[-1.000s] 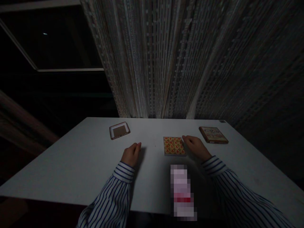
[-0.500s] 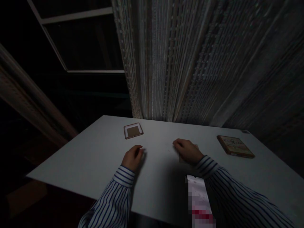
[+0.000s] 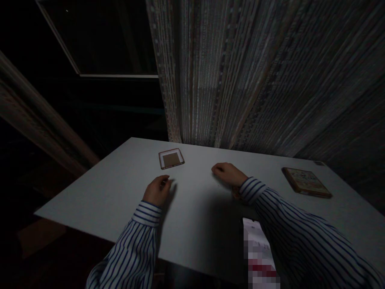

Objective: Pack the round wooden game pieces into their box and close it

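A tall grey curtain of woven, patterned stripes [image 3: 210,80] hangs behind the far edge of the smooth white bench [image 3: 105,192] I am at. A dark window with a thin pale frame [image 3: 102,40] stands at the upper left. My forearms, in white sleeves with navy stripes [image 3: 300,220], reach over the bench from the near side. A flat, square brown box with a pale picture on its top [image 3: 306,182] lies at the far right, well apart from me. Near my right forearm, a black-edged phone with a lit pale screen [image 3: 260,241] shows by the near edge, much of it covered by blurred blocks. A shallow rectangular tray with a brown rim and white inner sides [image 3: 173,165] lies just beyond my left hand [image 3: 157,190]. That hand's fingers are curled in, narrow, thumb close to the forefinger; my right hand [image 3: 230,173] makes a similar loose fist. A small brown set of rounded pieces [image 3: 236,192] peeks out below my right wrist, mostly hidden. In this poor light I cannot tell whether my wrist touches it, or whether either hand's fingers enclose anything.
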Motion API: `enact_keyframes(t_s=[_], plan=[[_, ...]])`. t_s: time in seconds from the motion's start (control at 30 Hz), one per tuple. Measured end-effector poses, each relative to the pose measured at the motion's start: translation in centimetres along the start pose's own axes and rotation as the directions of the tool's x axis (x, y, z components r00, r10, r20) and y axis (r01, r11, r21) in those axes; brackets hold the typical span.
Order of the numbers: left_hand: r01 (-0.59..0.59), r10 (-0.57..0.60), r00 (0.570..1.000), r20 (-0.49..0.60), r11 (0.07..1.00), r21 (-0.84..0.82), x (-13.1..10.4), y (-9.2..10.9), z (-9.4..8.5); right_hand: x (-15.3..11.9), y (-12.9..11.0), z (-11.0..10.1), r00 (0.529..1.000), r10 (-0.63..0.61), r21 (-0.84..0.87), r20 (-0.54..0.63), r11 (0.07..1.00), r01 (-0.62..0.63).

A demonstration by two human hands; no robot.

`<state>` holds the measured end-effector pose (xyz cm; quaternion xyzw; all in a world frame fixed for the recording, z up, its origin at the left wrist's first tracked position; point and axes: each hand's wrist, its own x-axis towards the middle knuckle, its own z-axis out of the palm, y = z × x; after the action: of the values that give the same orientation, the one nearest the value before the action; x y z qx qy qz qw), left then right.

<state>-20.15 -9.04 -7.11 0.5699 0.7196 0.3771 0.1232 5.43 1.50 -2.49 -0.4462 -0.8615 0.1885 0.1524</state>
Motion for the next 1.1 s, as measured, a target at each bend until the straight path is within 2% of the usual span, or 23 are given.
enact_keyframes(t_s=[0.13,0.33,0.63,0.87,1.1], plan=[[0.051,-0.051,0.996,-0.078,0.999,-0.002,0.4,-0.9,0.2,1.2,-0.4,0.6,0.999,-0.011,0.000,0.033,1.000,0.011],[0.101,-0.106,0.986,-0.132,0.994,-0.043,1.3,-2.4,0.3,2.9,-1.3,1.7,0.997,-0.033,-0.003,0.063,0.999,0.033],[0.244,-0.252,0.968,-0.014,0.947,-0.209,3.8,-4.6,0.4,5.8,-2.7,3.8,0.994,-0.004,0.011,0.113,1.000,0.002],[0.360,-0.396,0.918,-0.008,0.844,-0.398,6.1,-4.1,0.2,8.3,-4.1,5.3,0.989,0.063,0.000,0.131,0.998,-0.064],[0.378,-0.422,0.907,-0.003,0.815,-0.439,7.5,-4.4,0.8,10.4,-4.6,6.6,0.986,0.120,0.010,0.113,0.992,-0.122]])
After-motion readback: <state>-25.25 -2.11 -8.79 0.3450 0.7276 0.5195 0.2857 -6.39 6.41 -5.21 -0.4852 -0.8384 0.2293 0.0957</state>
